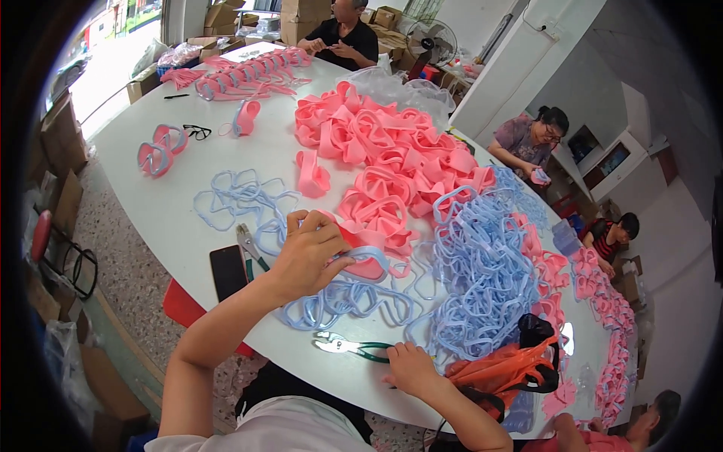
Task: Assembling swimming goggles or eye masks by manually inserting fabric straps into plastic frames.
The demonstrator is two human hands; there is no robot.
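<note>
The left hand (312, 252) pinches a blue-edged pink band (369, 266) at its 3 o'clock, long axis running roughly 9 to 3, near blue loops (350, 305) on the white table (177, 215). The right hand (413, 369), farther off at 5 o'clock, grasps green-handled pliers (369, 349), head toward 9.

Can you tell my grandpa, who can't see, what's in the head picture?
A person's left hand holds a pink and blue band over a white table; the right hand is at some green-handled pliers. Nearby lie heaped pink bands and tangled blue strips, with other people around the table.
</note>
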